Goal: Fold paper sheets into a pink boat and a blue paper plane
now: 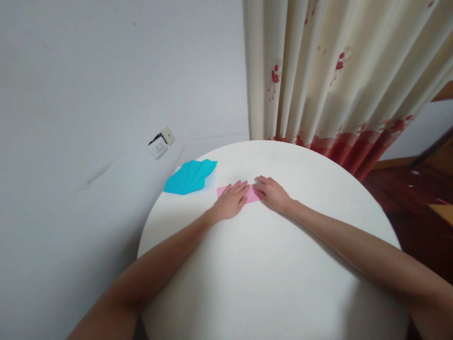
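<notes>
A small strip of pink paper (pixel 253 195) lies flat on the white round table (pixel 269 264). Across its left part rests my left hand (pixel 230 199), palm down with the fingers stretched out. My right hand (pixel 272 192) lies at the strip's right end, its fingers extended and touching the paper. Both hands partly hide the strip, so its full outline and any folds beneath them cannot be seen. To the left of my left hand is a blue pleated paper shape (pixel 191 177), spread like a fan near the table's edge.
A pale wall (pixel 88 85) runs along the left, with a white socket adapter (pixel 157 148) on it just beyond the table. Cream curtains (pixel 311 71) with red flowers hang behind the table's far right edge. Dark reddish flooring (pixel 421 208) shows at the right.
</notes>
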`<state>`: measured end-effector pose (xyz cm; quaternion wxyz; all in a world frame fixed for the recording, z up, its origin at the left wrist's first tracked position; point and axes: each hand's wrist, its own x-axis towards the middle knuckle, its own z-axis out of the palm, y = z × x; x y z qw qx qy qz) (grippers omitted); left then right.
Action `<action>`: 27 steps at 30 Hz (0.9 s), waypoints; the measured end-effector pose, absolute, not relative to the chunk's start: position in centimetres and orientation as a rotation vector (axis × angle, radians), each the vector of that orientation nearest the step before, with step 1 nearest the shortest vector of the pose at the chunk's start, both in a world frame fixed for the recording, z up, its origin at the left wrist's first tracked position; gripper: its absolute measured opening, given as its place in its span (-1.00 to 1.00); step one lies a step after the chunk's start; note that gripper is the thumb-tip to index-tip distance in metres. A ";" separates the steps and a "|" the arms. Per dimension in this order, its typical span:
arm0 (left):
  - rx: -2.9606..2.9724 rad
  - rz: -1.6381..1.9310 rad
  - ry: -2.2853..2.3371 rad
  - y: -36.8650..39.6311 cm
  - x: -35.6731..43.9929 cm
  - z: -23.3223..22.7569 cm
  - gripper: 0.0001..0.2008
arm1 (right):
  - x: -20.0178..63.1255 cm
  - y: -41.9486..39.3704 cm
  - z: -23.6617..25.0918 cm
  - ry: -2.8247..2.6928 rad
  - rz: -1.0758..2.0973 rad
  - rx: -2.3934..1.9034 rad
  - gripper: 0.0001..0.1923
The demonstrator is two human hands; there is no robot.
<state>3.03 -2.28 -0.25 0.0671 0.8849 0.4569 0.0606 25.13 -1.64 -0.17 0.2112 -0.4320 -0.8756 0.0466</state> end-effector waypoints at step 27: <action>2.624 0.091 1.591 -2.4 3.0 0.1 -0.41 | 24.2 -2.2 -0.9 -2.609 0.198 -1.140 -0.44</action>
